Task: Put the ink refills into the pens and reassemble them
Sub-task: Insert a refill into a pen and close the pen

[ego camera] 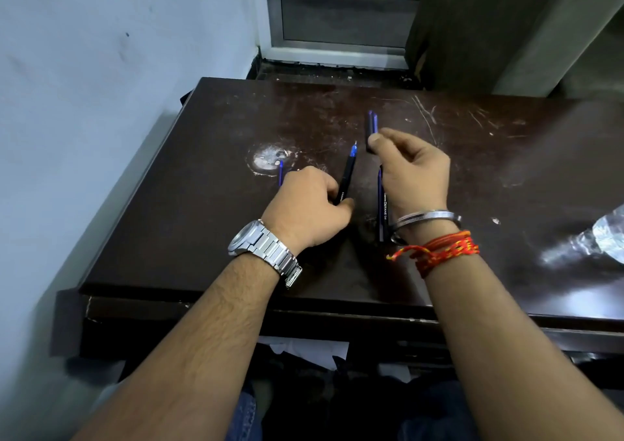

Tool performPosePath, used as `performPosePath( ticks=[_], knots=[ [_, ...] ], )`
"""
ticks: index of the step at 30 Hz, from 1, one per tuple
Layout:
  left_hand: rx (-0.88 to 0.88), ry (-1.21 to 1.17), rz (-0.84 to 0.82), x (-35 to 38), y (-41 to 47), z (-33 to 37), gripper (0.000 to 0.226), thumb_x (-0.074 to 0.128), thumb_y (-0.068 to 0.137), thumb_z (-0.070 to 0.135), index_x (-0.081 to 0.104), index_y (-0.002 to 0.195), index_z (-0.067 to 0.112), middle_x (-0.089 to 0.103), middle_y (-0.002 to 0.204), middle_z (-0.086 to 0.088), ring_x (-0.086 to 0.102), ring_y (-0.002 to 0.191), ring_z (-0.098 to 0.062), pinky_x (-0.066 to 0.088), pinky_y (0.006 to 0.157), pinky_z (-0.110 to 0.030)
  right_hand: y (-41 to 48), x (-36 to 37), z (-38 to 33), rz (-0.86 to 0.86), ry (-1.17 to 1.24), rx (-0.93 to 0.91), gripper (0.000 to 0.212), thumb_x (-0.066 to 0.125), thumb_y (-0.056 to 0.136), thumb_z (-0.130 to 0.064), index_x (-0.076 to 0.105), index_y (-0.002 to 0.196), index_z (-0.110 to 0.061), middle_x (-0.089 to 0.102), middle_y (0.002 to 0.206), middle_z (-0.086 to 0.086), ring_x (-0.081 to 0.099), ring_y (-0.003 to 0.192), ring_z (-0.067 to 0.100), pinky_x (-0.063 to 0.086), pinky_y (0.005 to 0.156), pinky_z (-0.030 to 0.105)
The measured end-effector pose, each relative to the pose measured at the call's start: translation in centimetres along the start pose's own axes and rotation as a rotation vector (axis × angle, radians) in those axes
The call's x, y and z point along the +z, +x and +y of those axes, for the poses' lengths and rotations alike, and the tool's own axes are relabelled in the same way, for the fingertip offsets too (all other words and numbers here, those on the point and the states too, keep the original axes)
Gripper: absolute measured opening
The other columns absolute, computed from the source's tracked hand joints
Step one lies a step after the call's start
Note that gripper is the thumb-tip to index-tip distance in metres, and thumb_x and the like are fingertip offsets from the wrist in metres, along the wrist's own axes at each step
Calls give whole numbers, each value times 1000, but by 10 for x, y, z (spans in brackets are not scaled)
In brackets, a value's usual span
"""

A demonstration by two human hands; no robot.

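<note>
Left hand [309, 201] grips a black pen [347, 172], tip up; a blue refill [280, 172] pokes out behind it, mostly hidden. Right hand [413, 174] pinches a dark cap [372, 130]; more pen parts [383, 211] lie half covered beneath it on the desk [209, 177].

plain room or office corner: scratched dark desk [337, 110], painted wall [101, 69], window [337, 8].

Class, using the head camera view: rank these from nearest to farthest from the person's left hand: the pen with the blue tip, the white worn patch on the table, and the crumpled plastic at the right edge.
1. Pen with the blue tip: held in the left hand, pointing away.
2. White worn patch: just beyond the hand, to its left.
3. Crumpled plastic: far right edge of the table, past the right hand.
</note>
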State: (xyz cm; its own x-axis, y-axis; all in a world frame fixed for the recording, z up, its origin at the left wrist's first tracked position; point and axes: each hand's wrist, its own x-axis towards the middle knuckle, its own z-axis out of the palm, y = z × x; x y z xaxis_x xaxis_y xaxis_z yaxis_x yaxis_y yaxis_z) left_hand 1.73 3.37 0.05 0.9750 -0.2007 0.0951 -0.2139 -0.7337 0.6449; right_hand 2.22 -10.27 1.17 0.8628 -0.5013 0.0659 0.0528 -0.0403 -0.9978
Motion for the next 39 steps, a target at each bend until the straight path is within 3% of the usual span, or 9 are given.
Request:
performPosePath(
  ticks=[2,5,11,16,24,26,28,33,39],
  knots=[
    [14,2,-32,0,0,2,34,68,80,36,63,57,12,56,47,3,51,41,-6,37,40,-9,2,-1,-1,-23,220,71,12,72,83,-11,73,95,-8,74,83,6,62,59,0,51,63,19],
    [40,-19,-45,1,-2,6,33,68,80,33,62,54,15,52,43,7,53,43,-1,35,40,-8,0,1,1,-40,277,89,12,73,84,-11,74,95,-7,76,88,8,69,76,11,58,80,33],
    [61,-34,-11,0,-3,6,27,67,79,33,69,61,13,59,47,2,53,44,-7,38,40,-11,-4,1,1,-69,223,39,7,77,80,-11,74,86,-11,74,73,-5,68,70,4,56,71,20],
    [42,-82,86,0,-2,6,38,69,78,31,53,46,16,46,35,7,48,40,-2,31,39,-9,-7,4,0,-107,215,23,17,83,73,-11,70,83,-15,71,67,-8,65,65,1,51,61,13],
    [73,-141,103,-1,-3,8,39,65,84,29,49,49,23,48,35,14,44,35,-3,27,36,-11,-11,6,0,-290,222,16,50,71,82,-11,55,124,-32,65,63,-7,51,45,1,44,44,19],
    [87,-144,109,0,-4,9,43,64,84,27,44,47,24,48,37,18,43,35,-4,27,36,-12,-10,6,1,-304,210,0,45,69,86,-14,56,126,-33,66,74,5,48,45,2,44,47,19],
    [94,-138,111,1,-3,9,43,62,86,25,43,48,23,45,36,8,42,36,-6,26,37,-15,-10,6,1,-307,188,-12,37,67,88,-13,61,121,-30,65,80,11,48,49,4,45,51,20],
    [151,-131,153,8,-3,13,44,55,92,17,33,55,25,39,58,9,38,52,-6,23,51,-23,-7,7,0,-286,305,34,27,64,89,-8,64,113,-22,69,76,5,53,50,7,46,48,20],
    [140,-132,194,13,-4,13,45,53,92,12,29,56,24,37,62,8,37,59,-16,23,56,-23,-9,10,2,-270,337,78,25,62,90,-5,65,110,-20,68,71,4,50,49,11,45,47,20]
  ],
)
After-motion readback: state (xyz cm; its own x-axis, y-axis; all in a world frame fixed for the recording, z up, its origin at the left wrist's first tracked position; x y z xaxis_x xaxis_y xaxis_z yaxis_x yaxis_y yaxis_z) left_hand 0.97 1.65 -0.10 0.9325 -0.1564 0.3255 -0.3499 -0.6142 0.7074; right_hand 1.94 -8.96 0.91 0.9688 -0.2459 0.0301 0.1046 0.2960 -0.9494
